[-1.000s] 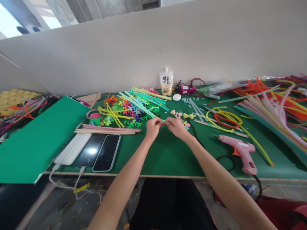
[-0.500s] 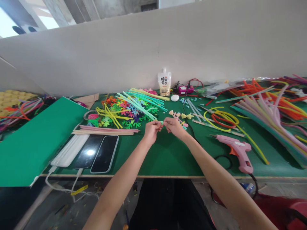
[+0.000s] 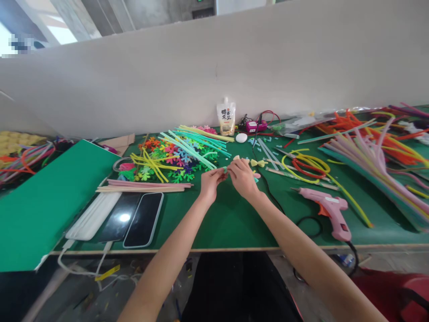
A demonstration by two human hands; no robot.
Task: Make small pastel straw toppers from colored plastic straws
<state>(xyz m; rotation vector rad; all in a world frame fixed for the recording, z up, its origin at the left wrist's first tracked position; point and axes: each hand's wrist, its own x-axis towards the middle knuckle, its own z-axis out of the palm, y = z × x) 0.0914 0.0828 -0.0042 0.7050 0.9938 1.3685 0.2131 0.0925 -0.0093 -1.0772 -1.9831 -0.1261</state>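
My left hand (image 3: 210, 182) and my right hand (image 3: 241, 179) meet over the middle of the green table, fingers pinched together. Between their fingertips is a small pale green fuzzy piece (image 3: 225, 169), mostly covered by the fingers; its exact shape is hard to make out. Just beyond my right hand lies a yellow bow-shaped piece (image 3: 258, 163), with a few pink and teal bits partly hidden by the hand. Left of my left hand is a heap of colourful snowflake-shaped pieces (image 3: 182, 156), with mint pipe cleaners (image 3: 191, 150) and yellow pipe cleaners (image 3: 154, 165) on top.
A pink glue gun (image 3: 326, 208) lies at right, near red-handled scissors (image 3: 306, 167) and a large bundle of pipe cleaners (image 3: 372, 161). Two phones, one a pale-edged phone (image 3: 144, 220), and a green board (image 3: 56, 201) are at left. A pouch (image 3: 226, 118) stands by the wall.
My right hand has turned, its fingers now curling more over the small green piece. My left hand keeps its pinch. The whole view has shifted slightly.
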